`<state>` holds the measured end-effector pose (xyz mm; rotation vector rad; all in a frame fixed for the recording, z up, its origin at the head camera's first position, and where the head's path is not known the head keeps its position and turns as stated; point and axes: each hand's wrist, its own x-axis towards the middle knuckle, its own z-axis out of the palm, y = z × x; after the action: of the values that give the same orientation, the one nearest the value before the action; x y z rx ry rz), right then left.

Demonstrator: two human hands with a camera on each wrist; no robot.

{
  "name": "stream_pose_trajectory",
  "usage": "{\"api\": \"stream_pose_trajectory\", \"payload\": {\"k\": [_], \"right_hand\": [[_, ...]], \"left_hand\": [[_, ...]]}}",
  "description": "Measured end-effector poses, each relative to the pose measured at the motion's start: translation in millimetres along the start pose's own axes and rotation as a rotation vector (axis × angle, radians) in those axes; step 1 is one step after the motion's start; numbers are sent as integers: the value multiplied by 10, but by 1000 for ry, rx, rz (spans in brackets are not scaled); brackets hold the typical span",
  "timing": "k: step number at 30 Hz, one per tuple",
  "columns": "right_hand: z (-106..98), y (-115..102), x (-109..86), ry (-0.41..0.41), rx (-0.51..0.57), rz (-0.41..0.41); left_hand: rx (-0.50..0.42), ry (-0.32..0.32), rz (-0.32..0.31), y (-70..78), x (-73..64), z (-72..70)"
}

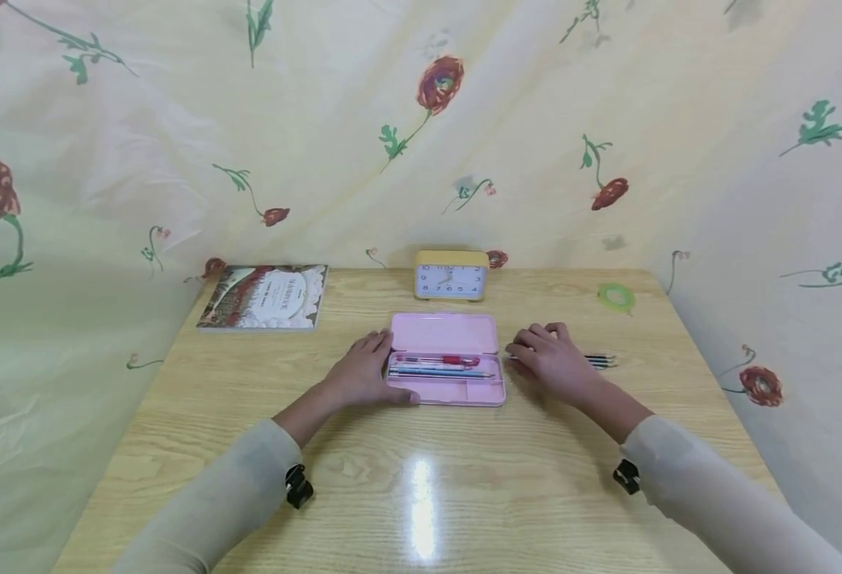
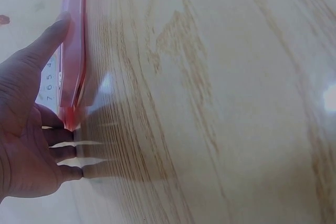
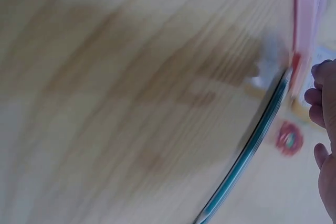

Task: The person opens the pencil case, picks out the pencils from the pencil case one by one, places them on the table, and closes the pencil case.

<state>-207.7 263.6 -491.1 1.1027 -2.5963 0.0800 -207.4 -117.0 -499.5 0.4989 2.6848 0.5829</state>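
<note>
A pink pencil case (image 1: 484, 392) lies with its lid (image 1: 444, 332) raised at the back. Inside are a red-capped pen (image 1: 460, 360) and several pencils (image 1: 435, 372). My left hand (image 1: 363, 375) holds the case's left end, thumb along the front edge and fingers by the lid's side; the left wrist view shows that thumb (image 2: 55, 32) against the pink wall. Just right of the case, my right hand (image 1: 550, 363) hovers with bent fingers over several dark pencils (image 1: 599, 361). In the right wrist view, a teal pencil (image 3: 247, 153) lies beside the bent fingers (image 3: 316, 98), apart from them.
Behind the case stands a yellow clock (image 1: 451, 276). A book (image 1: 266, 298) lies at the back left, and a roll of green tape (image 1: 616, 297) at the back right. Flowered cloth (image 1: 335, 119) hangs behind and beside the wooden table (image 1: 363, 494).
</note>
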Motion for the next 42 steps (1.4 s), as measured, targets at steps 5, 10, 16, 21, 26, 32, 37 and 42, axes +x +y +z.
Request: {"api": "stream_pose_trajectory", "payload": {"k": [5, 10, 16, 21, 26, 32, 37, 42], "right_hand": [[3, -203, 203, -73, 63, -62], [43, -348, 304, -103, 68, -138], [105, -383, 338, -151, 81, -147], [101, -397, 346, -169, 121, -121], [101, -389, 347, -201, 163, -86], [67, -398, 364, -236, 205, -58], [76, -406, 391, -239, 240, -32], [62, -408, 429, -226, 281, -15]], "left_hand": [[2, -2, 0, -7, 14, 9], [-8, 4, -2, 13, 12, 4], [-2, -1, -2, 34, 2, -26], [5, 2, 3, 16, 11, -28], [-1, 0, 4, 13, 13, -27], [-6, -4, -7, 24, -1, -32], [-12, -2, -11, 19, -3, -25], [-4, 1, -10, -2, 14, -5]]}}
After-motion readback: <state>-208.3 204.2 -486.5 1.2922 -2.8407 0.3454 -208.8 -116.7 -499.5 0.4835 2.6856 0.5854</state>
